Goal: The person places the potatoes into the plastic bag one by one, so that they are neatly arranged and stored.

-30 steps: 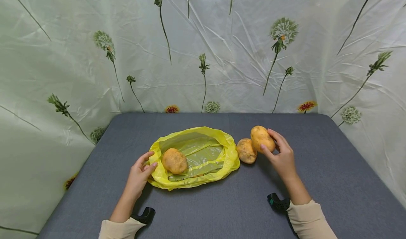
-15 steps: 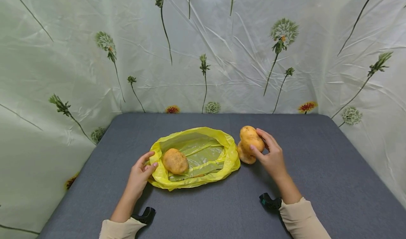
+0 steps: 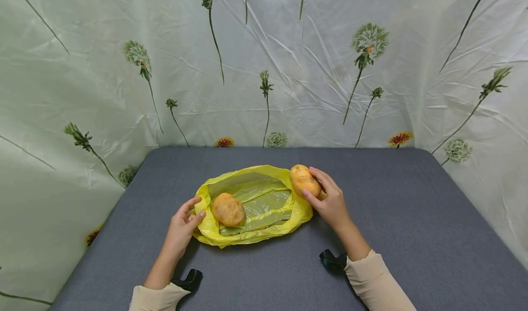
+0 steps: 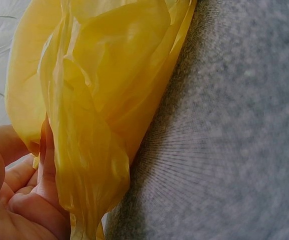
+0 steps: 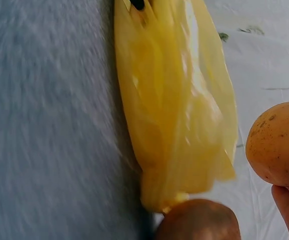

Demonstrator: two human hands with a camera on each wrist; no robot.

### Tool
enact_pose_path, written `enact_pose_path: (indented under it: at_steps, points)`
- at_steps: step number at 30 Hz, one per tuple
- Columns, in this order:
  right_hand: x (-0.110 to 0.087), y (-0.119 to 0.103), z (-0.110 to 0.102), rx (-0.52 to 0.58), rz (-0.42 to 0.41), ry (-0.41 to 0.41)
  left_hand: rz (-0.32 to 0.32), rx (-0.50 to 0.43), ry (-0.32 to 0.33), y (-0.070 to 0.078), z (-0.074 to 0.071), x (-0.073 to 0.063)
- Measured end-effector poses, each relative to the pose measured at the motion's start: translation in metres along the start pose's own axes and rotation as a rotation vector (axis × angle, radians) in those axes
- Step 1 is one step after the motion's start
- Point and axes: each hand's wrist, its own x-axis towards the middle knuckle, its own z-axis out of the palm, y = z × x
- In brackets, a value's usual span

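The right hand [image 3: 332, 205] grips a potato [image 3: 304, 181] between thumb and fingers, above the right edge of a yellow plastic bag [image 3: 251, 238]; the left hand [image 3: 181, 224] pinches its left edge. Carried low, the potato could catch the unheld edge, folding it inward.

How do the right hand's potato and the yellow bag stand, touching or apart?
Apart. The right wrist view shows a narrow strip of pale backdrop between the held potato and the yellow bag; in the head view they merely overlap.
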Motion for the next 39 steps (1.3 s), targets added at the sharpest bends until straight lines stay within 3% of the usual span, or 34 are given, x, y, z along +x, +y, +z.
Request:
enact_pose_path:
  at_steps: [5, 11, 25, 39]
  points:
    - [-0.008, 0.025, 0.017, -0.007, -0.006, -0.016, -0.004, -0.002, -0.001, 0.001, 0.000, 0.000]
    - [-0.009, 0.025, 0.033, 0.023, 0.009, -0.066, 0.001, -0.004, -0.001, 0.002, 0.000, 0.000]
    - [-0.010, 0.021, 0.064, -0.016, -0.047, -0.124, -0.003, 0.010, 0.003, -0.001, -0.001, 0.001]
    - [-0.009, 0.017, 0.090, 0.036, -0.025, -0.216, -0.002, 0.029, 0.001, -0.001, 0.000, 0.002]
